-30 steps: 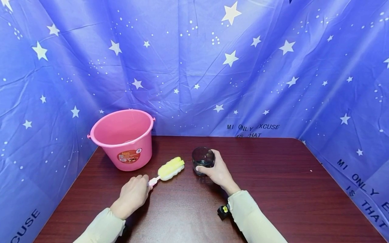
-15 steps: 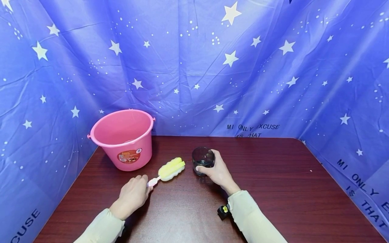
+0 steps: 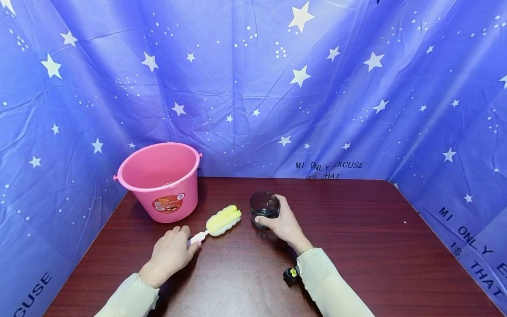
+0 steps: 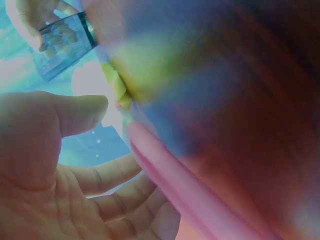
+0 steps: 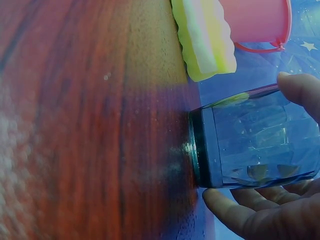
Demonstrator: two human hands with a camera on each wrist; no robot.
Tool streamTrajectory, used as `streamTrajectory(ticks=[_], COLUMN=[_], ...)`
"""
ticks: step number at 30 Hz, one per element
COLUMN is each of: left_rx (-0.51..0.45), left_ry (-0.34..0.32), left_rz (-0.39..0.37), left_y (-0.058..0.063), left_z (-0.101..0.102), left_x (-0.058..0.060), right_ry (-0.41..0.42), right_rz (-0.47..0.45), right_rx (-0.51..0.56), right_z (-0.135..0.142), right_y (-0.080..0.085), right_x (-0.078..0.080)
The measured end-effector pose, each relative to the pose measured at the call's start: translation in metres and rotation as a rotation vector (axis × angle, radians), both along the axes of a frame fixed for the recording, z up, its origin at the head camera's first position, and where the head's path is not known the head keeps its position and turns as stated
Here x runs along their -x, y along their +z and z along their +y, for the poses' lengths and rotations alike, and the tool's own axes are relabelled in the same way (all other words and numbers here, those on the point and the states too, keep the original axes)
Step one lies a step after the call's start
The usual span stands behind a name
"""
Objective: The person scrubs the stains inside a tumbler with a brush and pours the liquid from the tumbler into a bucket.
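Probably fragile, slick glass (image 3: 261, 207): my right fingers (image 5: 227, 207) grip its sides, best hold; left fingers (image 4: 105, 176) slack by brush handle (image 3: 196, 239), eight o'clock.

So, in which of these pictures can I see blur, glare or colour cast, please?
Head view: mostly sharp, with a pale sheen on the table toward the bottom; left wrist view: table heavily blurred, a hazy yellow patch beside the brush head; right wrist view: bluish cast, whitish glare at lower left, glass fairly clear.
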State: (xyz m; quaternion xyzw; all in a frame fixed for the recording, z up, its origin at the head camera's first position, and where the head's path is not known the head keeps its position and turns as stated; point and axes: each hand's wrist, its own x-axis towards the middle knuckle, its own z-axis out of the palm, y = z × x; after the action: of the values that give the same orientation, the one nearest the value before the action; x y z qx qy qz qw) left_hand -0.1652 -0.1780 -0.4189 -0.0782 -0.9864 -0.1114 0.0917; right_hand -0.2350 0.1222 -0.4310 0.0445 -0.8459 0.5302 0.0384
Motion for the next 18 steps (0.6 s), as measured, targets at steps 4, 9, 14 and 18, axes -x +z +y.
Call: streamTrajectory(ticks=[4,9,14,18], left_rx=[-0.020,-0.017,-0.090,-0.134], left_ry=[0.008,0.023,0.050,0.067], left_rz=[0.010,0.072,0.078,0.087], left_y=[0.004,0.008,0.014,0.021], left_z=[-0.002,-0.006,-0.012,-0.019], left_x=[0.000,0.002,0.004,0.005], right_ry=[0.004,-0.001,-0.006,-0.008], right_rz=[0.001,-0.002,-0.006,-0.004], right_rx=[0.002,-0.009,-0.014,-0.020], right_z=[0.000,0.000,0.000,0.000], right_y=[0.000,0.000,0.000,0.000], right_x=[0.000,0.000,0.000,0.000])
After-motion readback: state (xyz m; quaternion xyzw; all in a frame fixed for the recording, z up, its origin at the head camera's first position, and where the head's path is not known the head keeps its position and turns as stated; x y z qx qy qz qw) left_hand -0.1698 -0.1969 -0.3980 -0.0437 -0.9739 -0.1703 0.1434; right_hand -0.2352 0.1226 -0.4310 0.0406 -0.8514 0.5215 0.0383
